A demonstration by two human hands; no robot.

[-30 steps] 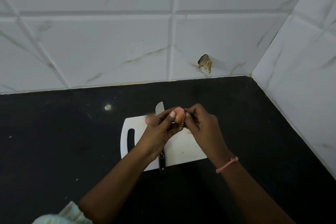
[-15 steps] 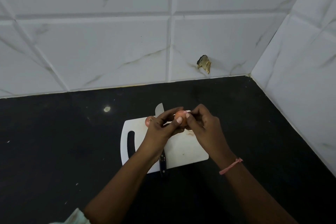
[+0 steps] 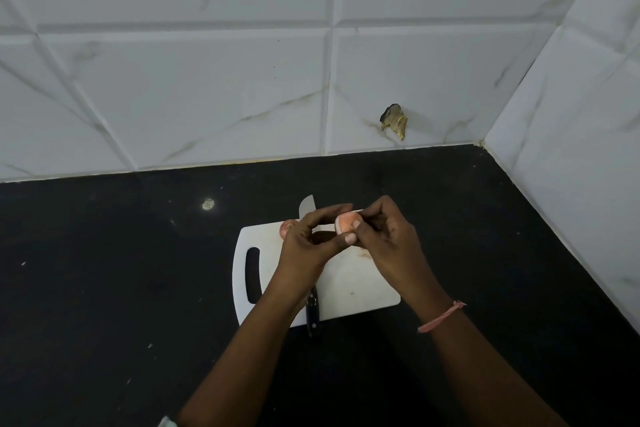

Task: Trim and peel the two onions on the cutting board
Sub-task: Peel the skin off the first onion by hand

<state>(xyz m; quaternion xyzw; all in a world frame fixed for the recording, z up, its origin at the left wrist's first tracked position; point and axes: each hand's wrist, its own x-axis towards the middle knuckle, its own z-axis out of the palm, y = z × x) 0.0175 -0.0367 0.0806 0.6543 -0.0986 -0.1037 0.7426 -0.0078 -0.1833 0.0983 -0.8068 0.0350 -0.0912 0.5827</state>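
A small pinkish onion [image 3: 345,221] is held above the white cutting board [image 3: 360,291]. My left hand [image 3: 308,246] grips it between thumb and fingers from the left. From the right, my right hand [image 3: 388,236] pinches at the onion's skin with its fingertips. The second onion [image 3: 286,227] lies on the board's far left edge, partly hidden behind my left hand. A knife lies across the board: its blade tip [image 3: 307,207] shows beyond my left hand, and its black handle [image 3: 312,314] pokes out below my left wrist.
The board sits on a black countertop [image 3: 104,288] in a corner of white tiled walls. A chipped hole [image 3: 394,120] marks the back wall. A pale spot [image 3: 208,204] lies on the counter to the far left of the board.
Both hands have turned the onion slightly, so more of its pink side shows. The second onion has come into clearer view behind my left hand.
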